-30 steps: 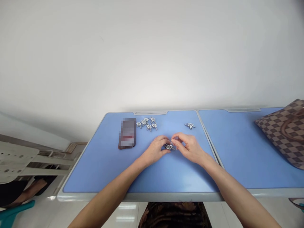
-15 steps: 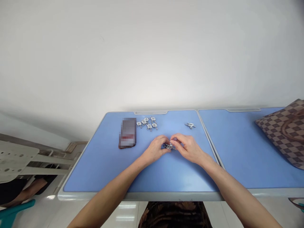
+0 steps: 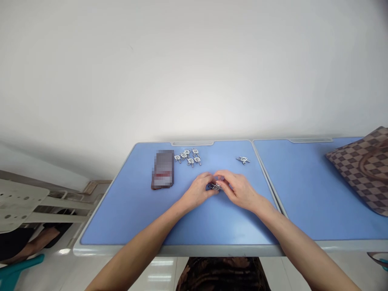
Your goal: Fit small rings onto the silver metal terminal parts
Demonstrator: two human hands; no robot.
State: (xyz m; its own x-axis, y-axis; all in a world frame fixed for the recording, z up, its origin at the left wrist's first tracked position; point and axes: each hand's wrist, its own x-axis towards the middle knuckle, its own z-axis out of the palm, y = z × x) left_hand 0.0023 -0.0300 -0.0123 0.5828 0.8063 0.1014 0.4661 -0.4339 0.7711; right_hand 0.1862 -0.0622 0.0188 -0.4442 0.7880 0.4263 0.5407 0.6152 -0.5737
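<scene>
Both my hands meet at the middle of the blue desk, pinching a small silver metal fitting (image 3: 216,186) between their fingertips, just above the desktop. My left hand (image 3: 198,190) holds its left side, and my right hand (image 3: 238,190) closes over its right side, partly hiding it. Farther back lies a small cluster of similar fittings (image 3: 188,157). One more fitting (image 3: 243,160) lies alone to the right of them, out of reach of my fingertips.
A dark rectangular packet (image 3: 163,169), its surface blurred out, lies left of the cluster. A seam separates this desk (image 3: 136,218) from a second blue desk (image 3: 303,202). A brown checkered bag (image 3: 360,165) sits on the second desk, against a white wall.
My hands have drawn closer together around the fitting, and my right fingers now cover more of it. The fitting stays in about the same spot.
</scene>
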